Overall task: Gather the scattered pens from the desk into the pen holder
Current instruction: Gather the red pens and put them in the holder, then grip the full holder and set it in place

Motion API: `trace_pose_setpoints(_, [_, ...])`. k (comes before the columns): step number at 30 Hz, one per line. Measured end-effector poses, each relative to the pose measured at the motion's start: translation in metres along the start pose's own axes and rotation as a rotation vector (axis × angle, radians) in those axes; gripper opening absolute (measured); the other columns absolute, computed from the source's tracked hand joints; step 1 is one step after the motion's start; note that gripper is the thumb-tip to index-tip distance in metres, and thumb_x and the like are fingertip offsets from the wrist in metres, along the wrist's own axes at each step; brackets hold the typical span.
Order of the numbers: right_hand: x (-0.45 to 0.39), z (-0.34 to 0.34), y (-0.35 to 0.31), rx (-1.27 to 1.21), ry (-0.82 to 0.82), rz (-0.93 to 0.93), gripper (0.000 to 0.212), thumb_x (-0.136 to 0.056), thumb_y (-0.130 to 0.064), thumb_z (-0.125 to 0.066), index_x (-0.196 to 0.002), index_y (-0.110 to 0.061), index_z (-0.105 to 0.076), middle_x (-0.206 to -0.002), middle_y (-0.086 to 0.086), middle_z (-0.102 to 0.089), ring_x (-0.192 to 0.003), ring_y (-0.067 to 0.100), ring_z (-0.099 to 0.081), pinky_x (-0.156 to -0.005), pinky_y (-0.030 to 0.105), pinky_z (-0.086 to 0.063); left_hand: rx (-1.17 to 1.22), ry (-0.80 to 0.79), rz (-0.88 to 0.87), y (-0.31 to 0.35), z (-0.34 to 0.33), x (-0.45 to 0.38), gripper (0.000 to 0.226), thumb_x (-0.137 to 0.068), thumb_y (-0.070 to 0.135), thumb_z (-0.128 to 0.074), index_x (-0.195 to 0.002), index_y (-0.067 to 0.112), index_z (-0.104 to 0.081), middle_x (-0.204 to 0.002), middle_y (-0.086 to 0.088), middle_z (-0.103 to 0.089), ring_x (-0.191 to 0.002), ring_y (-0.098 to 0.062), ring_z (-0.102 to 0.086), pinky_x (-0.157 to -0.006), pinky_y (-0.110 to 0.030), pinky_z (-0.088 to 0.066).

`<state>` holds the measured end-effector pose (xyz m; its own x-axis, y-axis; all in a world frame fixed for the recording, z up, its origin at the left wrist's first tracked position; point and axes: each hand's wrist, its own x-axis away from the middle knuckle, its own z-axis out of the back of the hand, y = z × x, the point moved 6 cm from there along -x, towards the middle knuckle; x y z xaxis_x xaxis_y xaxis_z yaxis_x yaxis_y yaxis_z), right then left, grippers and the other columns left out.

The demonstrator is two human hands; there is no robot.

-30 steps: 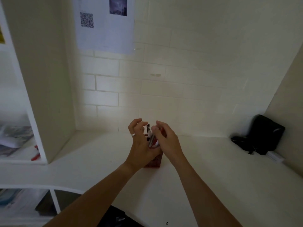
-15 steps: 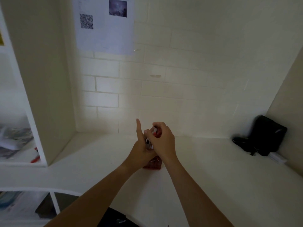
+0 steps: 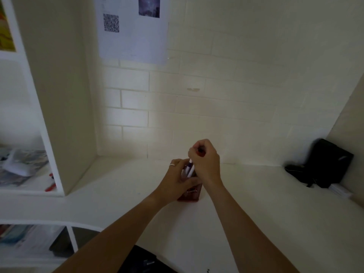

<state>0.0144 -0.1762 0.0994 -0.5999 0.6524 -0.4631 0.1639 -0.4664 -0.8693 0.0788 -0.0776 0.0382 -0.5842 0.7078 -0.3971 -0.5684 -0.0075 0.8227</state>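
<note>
My left hand (image 3: pixel 177 179) wraps red pen holder (image 3: pixel 190 195) on desk (image 3: pixel 256 213); my right hand (image 3: pixel 205 162) clamps pens (image 3: pixel 190 168) upright, tips inside holder.

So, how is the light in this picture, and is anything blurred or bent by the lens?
Head view: dim overall, with one brighter patch on the brick wall. The shelf at the left is washed out and soft. The wide lens bends the desk edges. The right hand and the pens over the red holder are slightly blurred.
</note>
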Motion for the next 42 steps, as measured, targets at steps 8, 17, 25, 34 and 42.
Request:
trace_pose_setpoints(8, [0.000, -0.006, 0.010, 0.254, -0.153, -0.046, 0.036, -0.093, -0.048, -0.063, -0.119, -0.023, -0.062, -0.112, -0.007, -0.064, -0.094, 0.009, -0.064, -0.078, 0.014, -0.045, 0.086, 0.013, -0.025, 0.004, -0.002, 0.000, 0.052, -0.085, 0.039, -0.070, -0.132, 0.034, -0.051, -0.128, 0.002, -0.054, -0.124, -0.006, -0.051, -0.101, -0.030, -0.050])
trace_pose_setpoints(17, [-0.002, 0.014, 0.028, -0.200, -0.059, -0.336, 0.031, -0.102, -0.050, -0.040, -0.123, -0.034, -0.056, -0.121, -0.008, -0.061, -0.107, 0.006, -0.060, -0.088, 0.030, -0.048, 0.034, -0.010, 0.086, -0.012, 0.002, 0.004, 0.115, -0.071, 0.052, -0.079, -0.156, 0.027, -0.006, -0.149, 0.001, -0.026, -0.132, -0.014, -0.039, -0.104, -0.031, -0.044])
trace_pose_setpoints(25, [0.042, 0.018, 0.078, 0.231, -0.548, -0.402, 0.057, -0.075, -0.022, -0.067, -0.130, -0.033, -0.059, -0.120, -0.004, -0.071, -0.109, 0.015, -0.070, -0.093, 0.040, -0.058, -0.104, 0.041, -0.032, -0.021, 0.006, 0.014, 0.057, -0.082, 0.032, -0.077, -0.134, 0.029, -0.053, -0.117, 0.016, -0.061, -0.110, -0.005, -0.061, -0.094, -0.034, -0.057])
trace_pose_setpoints(34, [0.021, -0.005, 0.061, 0.407, -0.312, -0.128, 0.046, -0.090, -0.021, -0.071, -0.135, -0.018, -0.058, -0.123, 0.002, -0.072, -0.105, 0.021, -0.070, -0.070, 0.011, -0.045, -0.086, 0.194, -0.063, -0.016, 0.013, -0.009, 0.061, -0.095, 0.010, -0.061, -0.150, 0.023, -0.037, -0.112, 0.002, -0.070, -0.088, -0.011, -0.068, -0.071, -0.004, -0.050])
trace_pose_setpoints(42, [-0.003, -0.032, 0.079, 0.271, -0.161, -0.118, 0.051, -0.092, -0.016, -0.071, -0.140, -0.020, -0.056, -0.124, 0.002, -0.072, -0.108, 0.021, -0.071, -0.089, 0.022, -0.052, -0.068, 0.256, -0.016, -0.035, 0.023, -0.039, 0.058, -0.098, 0.008, -0.058, -0.151, 0.019, -0.036, -0.113, -0.001, -0.068, -0.085, -0.010, -0.063, -0.067, 0.001, -0.046])
